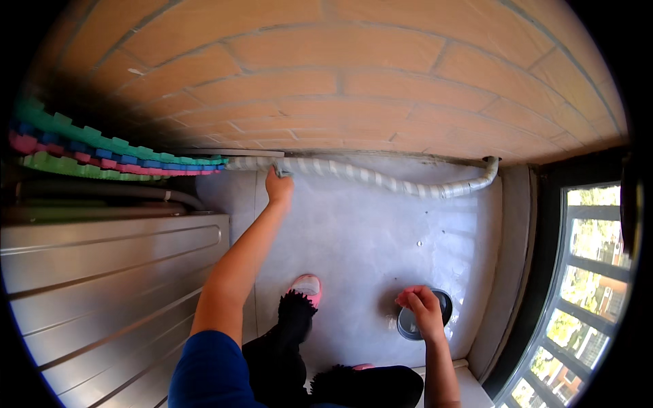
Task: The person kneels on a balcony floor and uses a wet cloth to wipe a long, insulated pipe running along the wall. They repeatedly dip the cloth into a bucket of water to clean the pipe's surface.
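Striped hose (401, 183), far side: a left-hand tug could unseat its right end. Grey basin (447, 306), near right: a knock could tip it. Left hand (279, 185): grasping greyish cloth (283, 173) against the hose. Right hand (423, 307), above basin: fingers curled; cannot tell whether holding anything.

The long hose (388, 182) is whitish grey, banded along its length with slanting paler stripes, and the cloth-like scrap (283, 174) is a dull grey-green. The notched foam mats (81, 133) show as layers of teal, blue, pink and light green. The brick wall (381, 85) is orange-tan, gridded with grey joints; the floor (347, 238) is pale bluish grey. The ribbed panel (115, 268) is silvery grey, the round basin (409, 326) a darker grey. The person's sleeve (211, 377) is deep blue, the trousers (272, 360) black, and the shoe (309, 285) pink with a whitish top.
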Demonstrator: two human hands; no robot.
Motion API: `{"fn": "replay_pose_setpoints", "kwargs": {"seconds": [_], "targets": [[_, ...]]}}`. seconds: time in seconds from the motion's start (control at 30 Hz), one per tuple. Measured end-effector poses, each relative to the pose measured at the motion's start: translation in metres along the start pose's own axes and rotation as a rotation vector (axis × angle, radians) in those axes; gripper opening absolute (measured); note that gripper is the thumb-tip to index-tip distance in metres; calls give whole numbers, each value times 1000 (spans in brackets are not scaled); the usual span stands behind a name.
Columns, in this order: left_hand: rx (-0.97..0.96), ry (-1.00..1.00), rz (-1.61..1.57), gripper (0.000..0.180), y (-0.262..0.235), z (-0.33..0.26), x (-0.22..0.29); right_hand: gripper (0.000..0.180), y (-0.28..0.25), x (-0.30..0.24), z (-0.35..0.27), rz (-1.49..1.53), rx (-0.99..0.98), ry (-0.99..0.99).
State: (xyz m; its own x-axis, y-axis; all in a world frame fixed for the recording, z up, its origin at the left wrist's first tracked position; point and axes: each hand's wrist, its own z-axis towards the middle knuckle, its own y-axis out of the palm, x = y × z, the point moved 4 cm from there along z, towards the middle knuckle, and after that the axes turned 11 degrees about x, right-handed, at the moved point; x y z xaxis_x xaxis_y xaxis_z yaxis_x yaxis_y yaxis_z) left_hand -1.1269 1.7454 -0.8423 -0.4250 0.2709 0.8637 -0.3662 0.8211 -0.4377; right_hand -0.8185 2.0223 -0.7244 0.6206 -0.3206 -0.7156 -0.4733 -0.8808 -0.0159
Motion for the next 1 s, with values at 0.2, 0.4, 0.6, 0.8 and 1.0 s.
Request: {"fn": "replay_pose_setpoints", "kwargs": {"seconds": [0.2,0.4,0.6,0.8,1.0], "targets": [[-878,-539,-220,54,-15,-165,23,20,5,-10,-7,193,62,-54],[-1342,-952,-147,32,15,-312,17,39,-19,-14,-36,-404,252,-467],[-1340,-835,-80,21,30,-370,-10,17,-78,51,-43,-212,420,-374],[-1237,-661,147,22,54,-413,-41,19,-120,110,-15,-654,705,-440],[-1139,-126,599,36,86,-420,-139,25,-99,143,33,-874,659,-269]]}}
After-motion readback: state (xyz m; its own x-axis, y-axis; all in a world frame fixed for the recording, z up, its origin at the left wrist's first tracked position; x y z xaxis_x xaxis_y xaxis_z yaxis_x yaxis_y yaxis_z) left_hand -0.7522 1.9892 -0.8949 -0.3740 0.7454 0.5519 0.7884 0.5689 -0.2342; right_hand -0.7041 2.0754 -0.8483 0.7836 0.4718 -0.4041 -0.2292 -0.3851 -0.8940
